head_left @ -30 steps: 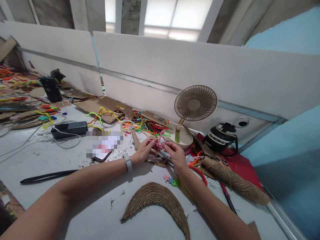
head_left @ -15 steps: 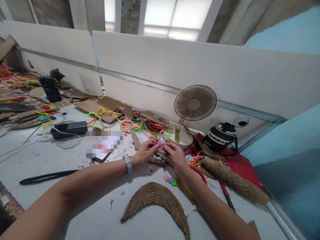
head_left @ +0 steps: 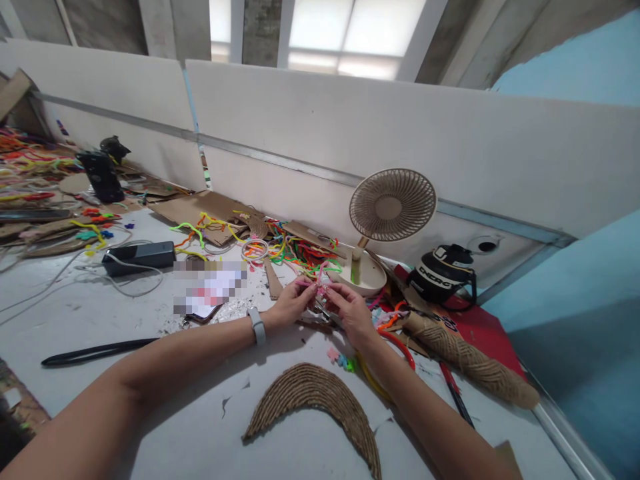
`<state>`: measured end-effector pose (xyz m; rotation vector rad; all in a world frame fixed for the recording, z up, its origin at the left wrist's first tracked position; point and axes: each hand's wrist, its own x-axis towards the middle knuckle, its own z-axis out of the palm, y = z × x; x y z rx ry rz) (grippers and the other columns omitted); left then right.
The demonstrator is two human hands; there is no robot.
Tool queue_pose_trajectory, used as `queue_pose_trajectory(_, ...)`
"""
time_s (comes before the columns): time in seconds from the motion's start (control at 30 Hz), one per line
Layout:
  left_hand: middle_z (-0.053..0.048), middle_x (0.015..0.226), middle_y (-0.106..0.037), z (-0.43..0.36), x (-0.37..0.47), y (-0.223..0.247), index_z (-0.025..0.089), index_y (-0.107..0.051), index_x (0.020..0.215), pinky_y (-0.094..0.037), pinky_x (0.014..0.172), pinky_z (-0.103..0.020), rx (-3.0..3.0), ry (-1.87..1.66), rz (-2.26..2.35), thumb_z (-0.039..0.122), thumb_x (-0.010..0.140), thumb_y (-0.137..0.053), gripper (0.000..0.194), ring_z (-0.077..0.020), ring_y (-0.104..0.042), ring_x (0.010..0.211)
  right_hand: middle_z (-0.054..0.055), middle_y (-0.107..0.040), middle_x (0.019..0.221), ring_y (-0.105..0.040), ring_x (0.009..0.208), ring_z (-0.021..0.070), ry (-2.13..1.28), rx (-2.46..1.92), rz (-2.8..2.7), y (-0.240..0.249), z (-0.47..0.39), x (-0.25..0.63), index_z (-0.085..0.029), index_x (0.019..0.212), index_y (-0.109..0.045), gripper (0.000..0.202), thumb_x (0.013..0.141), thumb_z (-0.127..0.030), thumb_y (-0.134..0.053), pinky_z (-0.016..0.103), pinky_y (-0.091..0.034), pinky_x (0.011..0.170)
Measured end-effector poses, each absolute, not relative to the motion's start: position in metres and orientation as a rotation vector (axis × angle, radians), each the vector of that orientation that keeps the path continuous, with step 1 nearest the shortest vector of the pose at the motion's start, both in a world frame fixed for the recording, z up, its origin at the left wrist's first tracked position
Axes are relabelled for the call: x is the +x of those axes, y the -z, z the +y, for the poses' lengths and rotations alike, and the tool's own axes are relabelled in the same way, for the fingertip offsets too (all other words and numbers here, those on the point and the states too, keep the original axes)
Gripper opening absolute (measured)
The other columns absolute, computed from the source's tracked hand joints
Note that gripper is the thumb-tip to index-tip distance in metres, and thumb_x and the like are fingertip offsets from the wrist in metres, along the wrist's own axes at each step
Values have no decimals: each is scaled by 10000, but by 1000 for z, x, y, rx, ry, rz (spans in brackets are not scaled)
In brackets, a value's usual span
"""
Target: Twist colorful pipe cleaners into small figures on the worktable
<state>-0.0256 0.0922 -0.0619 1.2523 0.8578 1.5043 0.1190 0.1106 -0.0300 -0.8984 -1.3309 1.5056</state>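
Head: bent pink strand (head_left: 321,271) between hands (head_left: 291,303)

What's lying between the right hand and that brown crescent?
Small pink, blue and green pieces lie between the right hand and the brown crescent, in the head view.

Hands (head_left: 294,303) pinch pink fuzzy stem (head_left: 321,273); fan (head_left: 391,205) beyond; brown ridged crescent (head_left: 313,387) nearer, on white table (head_left: 190,420).

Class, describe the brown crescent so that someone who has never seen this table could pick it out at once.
On the white tabletop, look between the left forearm and right forearm. The brown crescent lies there, nearer than the small pink, blue and green shapes. Unlike the thick roll of twine to its right, it is a flat curve of ridged rows.
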Motion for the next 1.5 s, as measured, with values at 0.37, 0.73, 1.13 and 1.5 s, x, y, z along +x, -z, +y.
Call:
queue_pose_trajectory(0.37, 61, 547, -427, 88, -25, 60, 162, -462, 772, -293, 453, -209, 1311, -1504, 867, 621, 741, -571, 472, -61, -376, 465, -21, -606, 702, -510, 606, 109, -1386, -810, -1566, 39, 112, 118, -199, 786, -616, 319, 655, -458, -750, 241, -421, 589)
queue_pose_trajectory(0.73, 61, 504, -438, 87, -25, 58, 163, -462, 718, -295, 426, -206, 1235, -1367, 821, 666, 708, -565, 513, -56, -383, 421, -1, -598, 741, -527, 663, 140, -1223, -794, -1778, 39, 118, 126, -200, 821, -622, 277, 738, -460, -673, 262, -439, 621)
queue_pose_trajectory(1.13, 71, 477, -467, 88, -27, 55, 161, -492, 689, -277, 416, -190, 1039, -1345, 854, 576, 579, -720, 486, -51, -414, 406, 87, -540, 1077, -541, 994, 233, -505, -667, -2080, 34, 112, 132, -232, 835, -640, 96, 847, -299, -573, 364, -474, 783)
queue_pose_trajectory(1.5, 62, 481, -467, 90, -28, 61, 157, -491, 712, -307, 412, -196, 1177, -1341, 836, 614, 651, -656, 489, -59, -410, 409, 91, -591, 1169, -546, 1070, 244, -704, -645, -2096, 36, 114, 132, -222, 894, -602, 116, 862, -317, -544, 374, -463, 838)
